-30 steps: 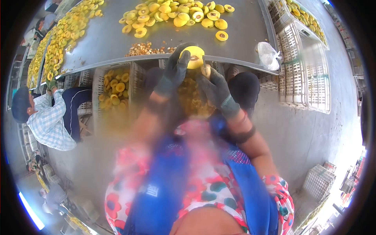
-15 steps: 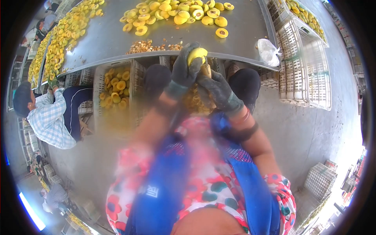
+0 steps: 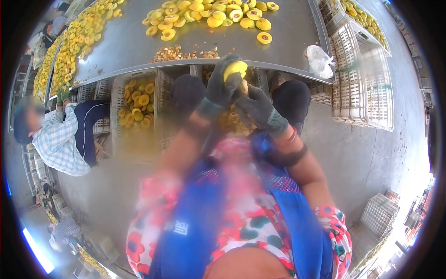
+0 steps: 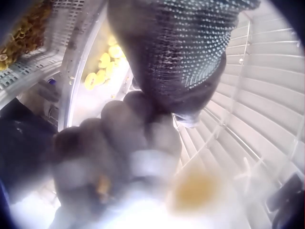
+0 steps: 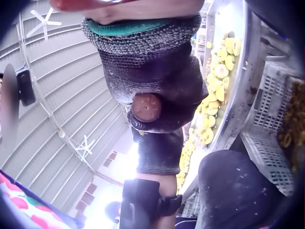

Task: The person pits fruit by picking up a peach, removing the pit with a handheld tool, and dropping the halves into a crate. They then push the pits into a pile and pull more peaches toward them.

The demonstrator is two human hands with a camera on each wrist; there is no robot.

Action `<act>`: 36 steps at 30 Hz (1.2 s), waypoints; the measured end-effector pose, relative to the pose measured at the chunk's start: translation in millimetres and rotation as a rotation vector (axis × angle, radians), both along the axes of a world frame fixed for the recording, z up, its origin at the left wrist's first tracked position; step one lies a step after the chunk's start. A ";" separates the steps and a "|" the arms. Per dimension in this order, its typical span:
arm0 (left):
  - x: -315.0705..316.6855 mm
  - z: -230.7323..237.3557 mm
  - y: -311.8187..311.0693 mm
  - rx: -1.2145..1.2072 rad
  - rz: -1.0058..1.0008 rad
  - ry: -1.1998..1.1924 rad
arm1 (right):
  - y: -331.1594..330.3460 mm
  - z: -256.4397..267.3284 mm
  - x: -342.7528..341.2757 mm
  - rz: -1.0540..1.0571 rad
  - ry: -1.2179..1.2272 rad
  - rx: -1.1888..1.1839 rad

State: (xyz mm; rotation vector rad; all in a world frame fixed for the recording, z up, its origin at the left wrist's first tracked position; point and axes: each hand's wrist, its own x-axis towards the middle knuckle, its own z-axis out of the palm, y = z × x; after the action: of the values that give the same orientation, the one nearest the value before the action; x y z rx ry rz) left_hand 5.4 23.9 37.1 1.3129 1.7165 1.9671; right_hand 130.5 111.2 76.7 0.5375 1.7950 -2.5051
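In the head view my gloved left hand (image 3: pixel 220 88) grips a yellow peach half (image 3: pixel 235 69), its fingers curled round the back of it. Close below, my gloved right hand (image 3: pixel 258 109) holds a tool by its wooden handle (image 3: pixel 243 87). The tool's working end is hidden at the fruit, behind the left thumb. In the right wrist view the round brown butt of the handle (image 5: pixel 146 107) pokes out of the right fist. Both hands meet just off the near edge of a metal table (image 3: pixel 278 51).
More peach halves (image 3: pixel 216 21) lie heaped on the table, with brown pit pieces (image 3: pixel 179 55) near its edge. A white plastic bag (image 3: pixel 319 61) sits at the right corner. Crates (image 3: pixel 344 74) stand right; a fruit-filled crate (image 3: pixel 158 100) stands left below. Another person (image 3: pixel 62 139) sits at left.
The peach half has turned from facing up to tilted on its side, with the left hand wrapping it. The right hand has brought the tool up against the fruit.
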 end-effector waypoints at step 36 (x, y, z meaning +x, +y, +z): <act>-14.8 -1.0 -20.9 0.020 -0.389 -0.445 | 1.7 3.0 2.3 0.248 -0.108 -0.593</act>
State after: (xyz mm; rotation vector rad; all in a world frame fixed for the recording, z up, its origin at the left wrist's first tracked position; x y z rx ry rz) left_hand -9.4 3.0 36.2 1.0154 1.1422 1.8667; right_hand 132.9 112.9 79.7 0.3762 0.9333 -2.5823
